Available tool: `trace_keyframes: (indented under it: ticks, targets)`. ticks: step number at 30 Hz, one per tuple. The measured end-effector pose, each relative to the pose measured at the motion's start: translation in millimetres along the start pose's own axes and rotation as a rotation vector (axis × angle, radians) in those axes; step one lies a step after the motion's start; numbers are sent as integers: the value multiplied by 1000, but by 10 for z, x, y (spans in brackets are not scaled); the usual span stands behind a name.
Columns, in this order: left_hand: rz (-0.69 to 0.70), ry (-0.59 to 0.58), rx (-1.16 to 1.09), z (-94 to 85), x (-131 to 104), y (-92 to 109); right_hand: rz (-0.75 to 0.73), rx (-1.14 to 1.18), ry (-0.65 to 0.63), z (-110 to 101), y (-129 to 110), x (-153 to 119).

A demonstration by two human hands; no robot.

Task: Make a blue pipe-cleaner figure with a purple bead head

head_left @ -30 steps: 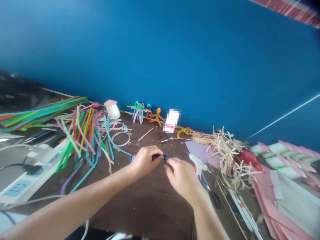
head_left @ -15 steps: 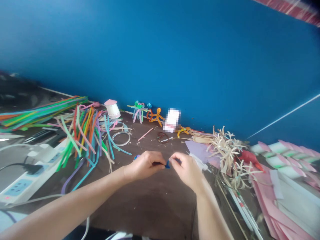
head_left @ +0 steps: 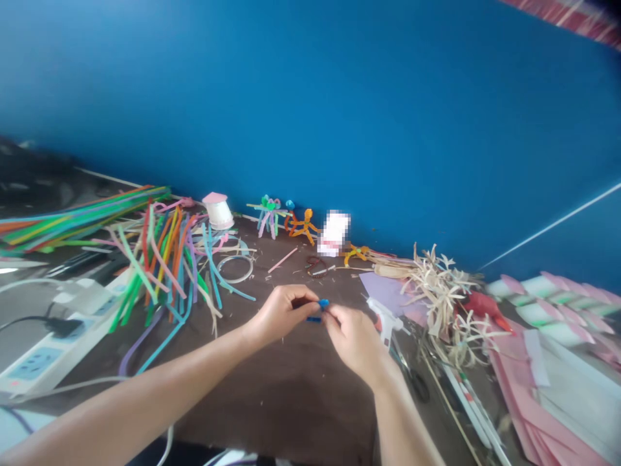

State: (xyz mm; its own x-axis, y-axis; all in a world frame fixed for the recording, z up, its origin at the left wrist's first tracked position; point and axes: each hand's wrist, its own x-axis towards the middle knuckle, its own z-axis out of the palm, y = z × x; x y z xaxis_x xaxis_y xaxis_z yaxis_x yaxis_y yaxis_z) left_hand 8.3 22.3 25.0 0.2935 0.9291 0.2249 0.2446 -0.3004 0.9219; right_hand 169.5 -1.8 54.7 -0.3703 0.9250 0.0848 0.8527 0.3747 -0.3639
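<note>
Over the middle of the table, a short, bent piece of blue pipe cleaner (head_left: 323,303) shows between my two hands. My left hand (head_left: 286,310) pinches it from the left, thumb and fingers pressed together. From the right, the fingertips of my right hand (head_left: 352,333) close on it too. A second bit of blue shows just under the left fingertips; much of the piece is hidden by my fingers. Just right of my right hand lies a white glue gun (head_left: 385,319), with dark-handled scissors (head_left: 416,382) nearer me.
Colourful pipe cleaners (head_left: 165,252) and a power strip (head_left: 48,356) lie left. Along the blue wall stand a small cup (head_left: 218,212), a many-legged pipe-cleaner figure (head_left: 268,217) and an orange figure (head_left: 305,226). Dried plant strips (head_left: 439,285) and pink sheets (head_left: 524,388) are on the right.
My right hand has shifted slightly left and down, uncovering the glue gun and scissors. The blue piece now sticks up above the fingertips. The small purplish bit behind my left hand is out of sight.
</note>
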Motion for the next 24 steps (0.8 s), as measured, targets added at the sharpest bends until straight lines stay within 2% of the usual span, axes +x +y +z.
trace_keyframes:
  ticks: [3,7,10,13,18,20,24]
  targets:
    - [-1,27,52,9,9,-26,-17,-37,-16,10,-41,-28]
    - [117,36,200,2,4,-35,-38,-74,-37,-3,-83,-55]
    - [218,6,294,-7,-11,-27,-33,-122,-46,-22,-100,-61]
    - [261,-53,400,-9,-25,-17,-32,-145,-40,-54,-96,-51]
    - [231,-187,463,-22,-27,26,-20,-40,-10,-126,-1,25]
    - [213,-238,399,-41,-20,46,-25,53,6,-134,71,75]
    - [100,-253,231,-73,-10,44,-35,265,6,-74,216,159]
